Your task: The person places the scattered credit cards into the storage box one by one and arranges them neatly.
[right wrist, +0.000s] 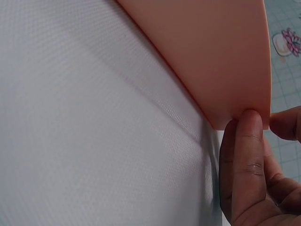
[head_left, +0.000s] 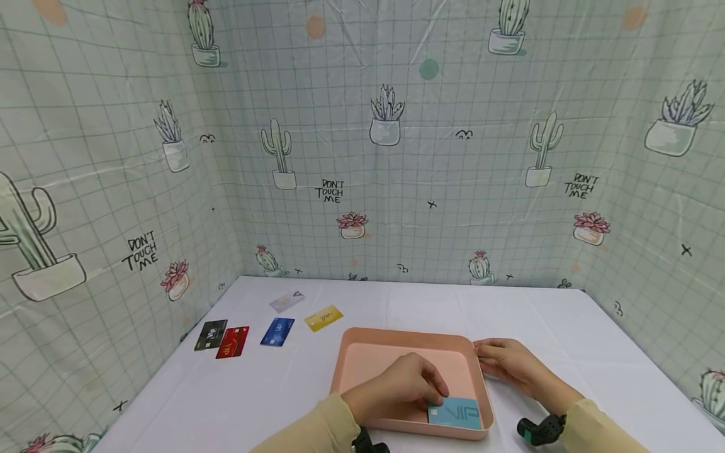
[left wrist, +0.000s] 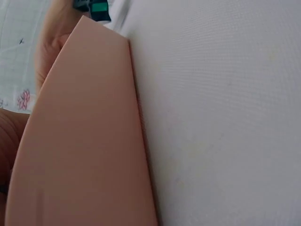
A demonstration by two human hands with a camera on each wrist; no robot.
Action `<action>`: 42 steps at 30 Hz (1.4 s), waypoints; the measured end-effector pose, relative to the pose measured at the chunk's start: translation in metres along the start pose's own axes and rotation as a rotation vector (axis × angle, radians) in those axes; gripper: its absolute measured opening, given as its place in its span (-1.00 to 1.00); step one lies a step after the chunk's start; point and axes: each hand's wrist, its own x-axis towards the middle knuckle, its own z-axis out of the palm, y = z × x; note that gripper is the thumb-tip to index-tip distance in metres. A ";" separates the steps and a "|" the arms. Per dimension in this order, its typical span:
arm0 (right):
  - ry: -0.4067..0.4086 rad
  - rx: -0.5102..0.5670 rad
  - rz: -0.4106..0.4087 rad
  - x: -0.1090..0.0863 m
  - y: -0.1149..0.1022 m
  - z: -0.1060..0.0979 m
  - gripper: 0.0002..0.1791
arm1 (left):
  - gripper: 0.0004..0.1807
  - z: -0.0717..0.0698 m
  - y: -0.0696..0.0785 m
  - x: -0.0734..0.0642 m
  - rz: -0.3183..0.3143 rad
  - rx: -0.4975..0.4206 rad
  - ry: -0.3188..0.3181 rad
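Note:
A shallow pink tray (head_left: 408, 336) lies on the white table. Over its near right part, my left hand (head_left: 404, 384) pinches the edge of a light blue card (head_left: 455, 413) printed VIP, which lies close over the tray's floor in the near right corner. At the tray's far right corner, my right hand (head_left: 512, 365) grips the wall. In the right wrist view, fingers (right wrist: 249, 155) lie against the outer side and the thumb is at the rim. The left wrist view mostly has the tray's near outer wall (left wrist: 84, 117), with the left hand partly hidden behind it.
Left of the tray lie several cards: a black one (head_left: 211, 335) and a red one (head_left: 232, 342) side by side, a blue one (head_left: 277, 331), a yellow one (head_left: 323, 318) and a pale silver one (head_left: 287, 302). A cactus-print cloth (head_left: 362, 157) hangs around the table.

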 end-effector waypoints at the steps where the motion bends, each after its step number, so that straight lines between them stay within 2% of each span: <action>1: 0.001 -0.002 0.001 0.000 0.000 0.000 -0.35 | -0.90 0.000 0.000 0.000 0.000 -0.002 -0.001; 6: -0.002 -0.001 -0.002 0.000 0.001 0.000 -0.34 | -0.89 0.002 -0.002 0.000 0.024 0.013 -0.005; 13: -0.005 -0.010 -0.005 -0.002 0.000 0.001 -0.34 | -0.84 0.007 -0.002 0.002 0.106 0.129 -0.016; 19: 0.012 -0.058 0.007 -0.002 -0.002 0.004 -0.39 | -0.86 0.008 -0.005 0.003 0.126 0.143 -0.029; 26: 0.068 -0.174 -0.020 -0.006 -0.004 0.012 -0.47 | -0.93 0.005 -0.007 0.001 0.097 0.099 -0.039; 31: 0.089 -0.169 -0.004 -0.007 -0.006 0.013 -0.47 | -0.93 0.002 -0.007 0.000 0.079 0.061 -0.048; 42: 0.083 -0.139 0.006 -0.005 -0.008 0.010 -0.44 | -0.91 -0.005 -0.002 -0.001 0.063 0.047 -0.041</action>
